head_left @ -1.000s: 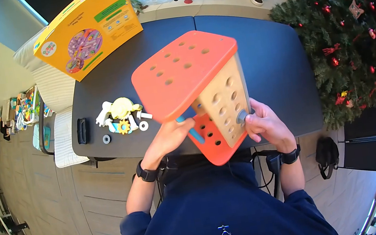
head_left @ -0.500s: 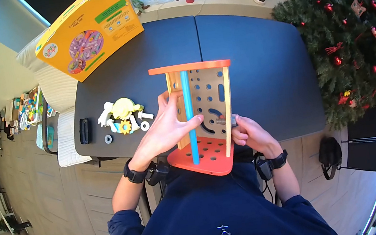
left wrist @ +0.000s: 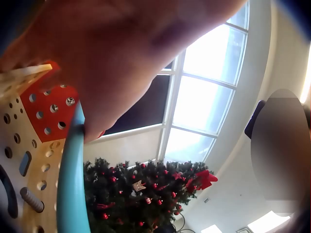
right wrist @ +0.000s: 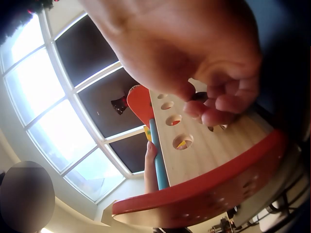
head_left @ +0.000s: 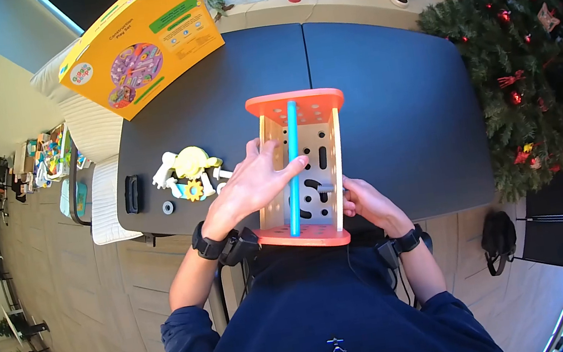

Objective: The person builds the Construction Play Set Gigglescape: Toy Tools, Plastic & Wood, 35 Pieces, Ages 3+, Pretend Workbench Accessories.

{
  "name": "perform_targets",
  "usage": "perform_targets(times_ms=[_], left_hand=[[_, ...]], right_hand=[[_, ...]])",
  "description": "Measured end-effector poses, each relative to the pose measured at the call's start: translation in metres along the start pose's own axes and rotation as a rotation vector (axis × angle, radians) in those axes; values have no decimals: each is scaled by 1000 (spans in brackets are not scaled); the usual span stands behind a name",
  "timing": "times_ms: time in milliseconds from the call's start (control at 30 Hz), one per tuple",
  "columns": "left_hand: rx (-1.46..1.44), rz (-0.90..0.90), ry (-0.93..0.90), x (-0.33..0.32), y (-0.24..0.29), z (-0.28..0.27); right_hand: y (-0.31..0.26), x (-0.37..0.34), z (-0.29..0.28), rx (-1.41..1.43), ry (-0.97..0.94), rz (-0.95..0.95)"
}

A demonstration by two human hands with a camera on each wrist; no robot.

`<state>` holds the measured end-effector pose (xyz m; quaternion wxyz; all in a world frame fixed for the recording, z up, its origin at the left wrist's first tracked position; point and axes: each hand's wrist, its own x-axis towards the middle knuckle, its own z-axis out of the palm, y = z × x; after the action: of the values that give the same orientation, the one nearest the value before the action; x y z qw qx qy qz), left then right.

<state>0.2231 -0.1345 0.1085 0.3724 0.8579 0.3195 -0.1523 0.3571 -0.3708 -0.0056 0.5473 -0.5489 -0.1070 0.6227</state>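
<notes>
A toy toolbox, with red ends [head_left: 304, 235], hole-dotted wooden panels [right wrist: 206, 150] and a blue rod handle [head_left: 294, 174], is held up over the near table edge, its open side facing the body. My left hand [head_left: 247, 189] grips its left panel, thumb crossing the blue rod. Low on the right side, my right hand [head_left: 372, 208] pinches the head of a grey bolt, which the fingers mostly hide. The bolt's threaded shank [left wrist: 32, 199] sticks through the right panel into the toolbox, close to the curved slot in the back panel.
On the dark table [head_left: 403, 123], left of the toolbox, lie a pile of white and yellow toy pieces [head_left: 191, 163], a grey ring [head_left: 168, 208] and a black case [head_left: 133, 194]. A yellow box [head_left: 141, 48] stands behind them. A decorated tree [head_left: 511, 71] stands at the right.
The toolbox has turned from its red end and side panel to its open side, then tipped. My left hand has gone from the blue rod to the left panel; my right hand stays at the bolt.
</notes>
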Motion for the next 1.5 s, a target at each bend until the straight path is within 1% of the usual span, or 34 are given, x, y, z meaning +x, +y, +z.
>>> perform_targets(times_ms=[100,200,333,367,467,500,533,600,633,667,733,800,833,933,967,1067,1100,1200,1233,1333,1467,1500], left_hand=[[-3,12,-62,-5,5,-5],[-63,97,-85,-2,-6,-2],[-227,343,-101,2,-44,3],[-308,374,-70,1,-55,4],[-426,254,16,-19,-85,-8],[-366,170,73,-29,-92,-18],[-386,188,150,-28,-120,-20],[-289,116,150,-41,-160,-46],[-234,119,210,-43,-190,-53],[-214,-41,258,-47,-206,-59],[-76,-262,260,-48,-252,-61],[54,-332,283,-49,-279,-44],[119,-363,290,-52,-277,-40],[189,-497,214,-52,-269,-35],[182,-471,286,-50,-277,-31],[176,-413,268,-45,-281,-35],[187,-420,280,-45,-280,-34],[193,-450,274,-59,-250,-44],[206,-436,306,-64,-240,-46],[169,-257,375,-77,-203,-50],[251,153,374,-68,-132,-42],[297,278,343,-64,-115,-38]], right_hand=[[0,4,-2,-55,25,25],[4,6,-6,-102,78,31],[9,7,-12,-96,149,35],[8,5,-11,-106,162,32],[14,10,-17,-189,192,1],[14,10,-16,-247,227,-26],[13,10,-14,-305,263,-55],[18,11,-16,-243,297,-39],[24,13,-20,-245,302,-51],[22,13,-19,-257,295,-49],[27,14,-22,-270,319,-80],[25,15,-17,-295,349,-110],[24,14,-16,-307,369,-125],[22,13,-19,-334,352,-98],[22,13,-19,-345,353,-109],[27,14,-19,-372,359,-139],[29,15,-21,-380,358,-147],[24,13,-16,-397,351,-163],[24,12,-15,-390,348,-171],[17,9,-7,-374,335,-175],[19,9,-14,-408,318,-168],[21,10,-15,-410,314,-166]])
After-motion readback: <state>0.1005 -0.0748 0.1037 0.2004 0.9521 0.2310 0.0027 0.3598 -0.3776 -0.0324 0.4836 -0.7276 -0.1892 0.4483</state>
